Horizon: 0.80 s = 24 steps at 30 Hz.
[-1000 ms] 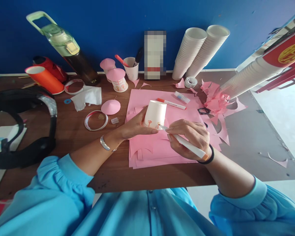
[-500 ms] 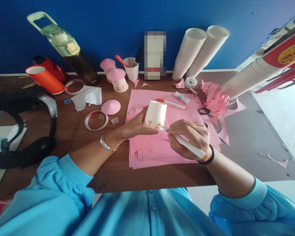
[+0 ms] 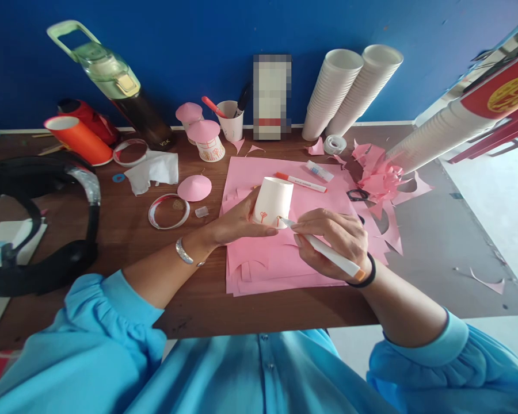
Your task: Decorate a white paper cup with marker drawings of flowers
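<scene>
My left hand [image 3: 240,221] is closed around a white paper cup [image 3: 274,198], tilted, with small orange flower drawings near its lower edge. In my right hand [image 3: 339,238] is a white marker [image 3: 334,257] with an orange end, its tip at the cup's lower part beside one flower. Both hands are above a stack of pink paper sheets [image 3: 250,270]. An orange-capped marker [image 3: 306,183] and a small clear-and-blue tube [image 3: 319,171] lie on the sheets behind the cup.
Paper cups with pink cone roofs [image 3: 210,146] stand behind, near a cup of pens [image 3: 232,123]. A loose pink cone [image 3: 194,188] and tape rolls [image 3: 169,213] lie left. Tall cup stacks [image 3: 332,92] and pink scraps [image 3: 377,178] are right; a bottle [image 3: 142,118] stands back left.
Almost nothing differs. The marker tip and my right hand have shifted very slightly at the cup; my left hand holds the cup in the same place.
</scene>
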{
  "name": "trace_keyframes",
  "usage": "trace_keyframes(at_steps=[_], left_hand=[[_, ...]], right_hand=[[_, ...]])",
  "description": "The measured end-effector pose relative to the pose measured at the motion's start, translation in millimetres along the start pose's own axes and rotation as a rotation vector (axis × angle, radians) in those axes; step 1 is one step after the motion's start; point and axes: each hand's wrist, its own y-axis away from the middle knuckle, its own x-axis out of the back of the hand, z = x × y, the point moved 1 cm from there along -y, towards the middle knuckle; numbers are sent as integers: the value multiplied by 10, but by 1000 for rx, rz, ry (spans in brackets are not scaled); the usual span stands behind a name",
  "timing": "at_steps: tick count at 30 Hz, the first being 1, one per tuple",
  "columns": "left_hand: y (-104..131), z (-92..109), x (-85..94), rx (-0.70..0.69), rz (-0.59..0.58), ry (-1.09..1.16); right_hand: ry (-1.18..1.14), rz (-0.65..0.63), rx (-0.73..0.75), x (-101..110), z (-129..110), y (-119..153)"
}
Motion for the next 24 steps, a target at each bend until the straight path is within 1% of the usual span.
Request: trace_keyframes(at_steps=[11,24], left_hand=[[1,0,-1,0,-21,15],[3,22,-9,16,-2,9]], right_hand=[[-16,-15,18,11,0,-4],[-11,-20,34,18,-9,-22]])
